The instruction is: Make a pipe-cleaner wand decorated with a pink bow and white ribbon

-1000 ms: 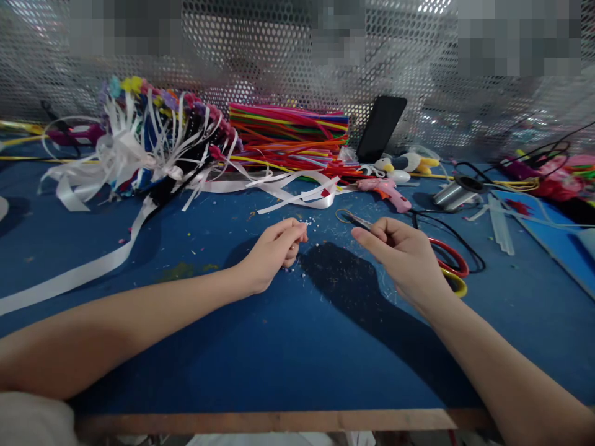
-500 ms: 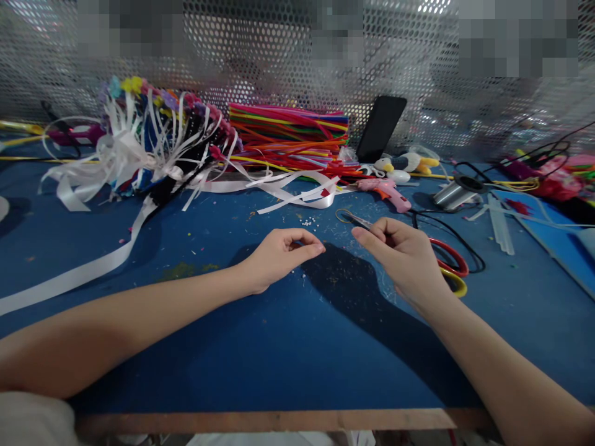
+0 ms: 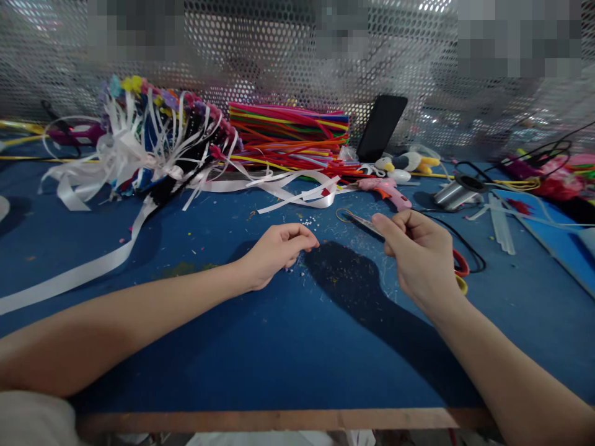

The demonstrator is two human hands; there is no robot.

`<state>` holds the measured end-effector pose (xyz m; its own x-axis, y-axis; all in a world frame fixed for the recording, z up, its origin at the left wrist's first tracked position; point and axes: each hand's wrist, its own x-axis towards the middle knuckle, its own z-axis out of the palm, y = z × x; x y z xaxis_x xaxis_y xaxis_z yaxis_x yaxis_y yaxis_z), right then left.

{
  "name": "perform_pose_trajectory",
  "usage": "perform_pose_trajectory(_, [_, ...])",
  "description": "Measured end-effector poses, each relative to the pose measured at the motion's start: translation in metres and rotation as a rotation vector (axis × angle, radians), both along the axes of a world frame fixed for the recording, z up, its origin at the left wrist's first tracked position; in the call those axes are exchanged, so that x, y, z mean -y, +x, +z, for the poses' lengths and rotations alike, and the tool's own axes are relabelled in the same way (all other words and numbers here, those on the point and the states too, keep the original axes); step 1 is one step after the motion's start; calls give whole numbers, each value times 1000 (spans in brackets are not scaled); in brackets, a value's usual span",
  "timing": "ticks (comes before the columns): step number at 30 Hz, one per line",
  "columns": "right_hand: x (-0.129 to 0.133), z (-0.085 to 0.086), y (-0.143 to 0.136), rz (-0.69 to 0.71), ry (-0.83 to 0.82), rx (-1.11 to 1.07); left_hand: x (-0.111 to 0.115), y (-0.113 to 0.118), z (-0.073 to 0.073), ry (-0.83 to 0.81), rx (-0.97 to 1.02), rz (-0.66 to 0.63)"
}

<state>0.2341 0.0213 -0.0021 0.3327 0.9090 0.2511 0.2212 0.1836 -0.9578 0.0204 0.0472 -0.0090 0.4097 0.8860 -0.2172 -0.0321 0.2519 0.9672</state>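
Observation:
Above the blue tabletop, my left hand (image 3: pixel 279 253) is closed in a pinch near the middle. What its fingertips hold, if anything, is too small to make out. My right hand (image 3: pixel 421 254) is also pinched, thumb against the curled fingers, and any held item cannot be seen. Behind it lie scissors (image 3: pixel 368 225), their blades pointing left and their red and yellow handles partly hidden by the hand. A thin wire ring (image 3: pixel 344 215) lies at the blade tips. Small white beads (image 3: pixel 308 221) are scattered just beyond my left hand.
White ribbons and flowered headbands (image 3: pixel 153 142) are heaped at the left. Coloured pipe cleaners (image 3: pixel 288 133) are stacked at the back, beside a leaning phone (image 3: pixel 382 127). A pink glue gun (image 3: pixel 385 191), wire spool (image 3: pixel 459 192) and glue sticks (image 3: pixel 501 224) lie right.
My right hand has moved to the right, away from my left, uncovering more of the scissor blades and covering more of the handles. My left hand has shifted slightly left.

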Motion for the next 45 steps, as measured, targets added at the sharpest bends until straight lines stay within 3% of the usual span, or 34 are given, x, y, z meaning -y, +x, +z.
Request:
perform_pose_trajectory(5, [-3,0,3,-88,1,7,-2,-2,-2,-34,49,-17])
perform_pose_trajectory(14, [-4,2,3,-65,16,12,-1,-3,-5,14,47,-62])
perform_pose_trajectory(28, [-5,0,6,-64,54,54,1,-1,-3,55,-14,-1])
perform_pose_trajectory(35, [-7,-1,10,-76,79,131,2,-3,-9,126,-45,-28])
perform_pose_trajectory(45, [-10,1,10,-97,74,58,2,-6,-15,259,-145,-72])
